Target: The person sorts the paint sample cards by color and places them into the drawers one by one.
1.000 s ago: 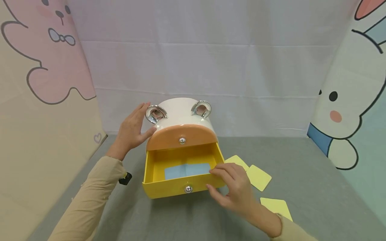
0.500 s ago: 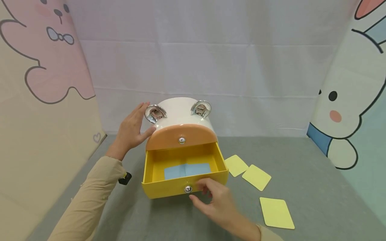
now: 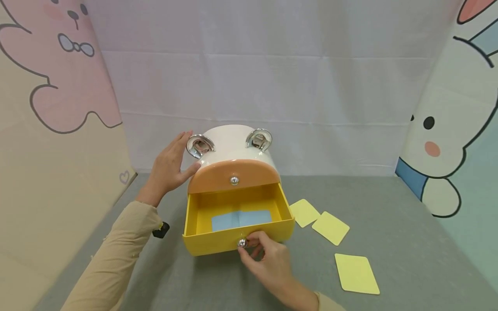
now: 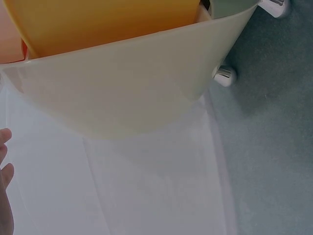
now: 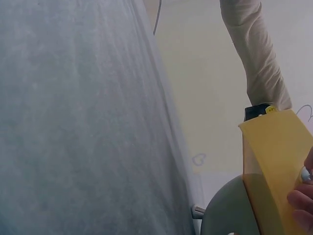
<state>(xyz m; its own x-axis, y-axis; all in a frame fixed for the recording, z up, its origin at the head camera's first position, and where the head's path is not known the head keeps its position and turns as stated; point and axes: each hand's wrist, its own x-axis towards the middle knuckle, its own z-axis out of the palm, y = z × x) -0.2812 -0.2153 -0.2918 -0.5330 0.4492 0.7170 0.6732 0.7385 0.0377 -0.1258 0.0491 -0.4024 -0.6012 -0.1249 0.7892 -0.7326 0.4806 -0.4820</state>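
A small white cabinet [image 3: 229, 144] with silver ears stands on the grey table. Its upper orange drawer [image 3: 210, 178] is closed, while the lower yellow drawer [image 3: 212, 244] is pulled out. Inside the yellow drawer lies a light blue folded sheet [image 3: 241, 219]. My left hand [image 3: 167, 170] rests against the cabinet's left side by the ear, fingers extended and thumb near the orange front's edge. With thumb and forefinger, my right hand [image 3: 270, 263] pinches the silver knob [image 3: 242, 242] of the yellow drawer. In the right wrist view, fingers [image 5: 301, 199] show beside that knob.
Several yellow cards lie right of the cabinet: a card [image 3: 304, 212] by the drawer, another [image 3: 331, 228] partly beside it, and one nearer [image 3: 356, 274]. A white cloth [image 3: 334, 112] hangs behind the table, with cartoon-printed cloths at both sides.
My right hand has moved left along the yellow drawer's front, from its right corner to the knob, and now pinches it. The left hand and drawer stay put.
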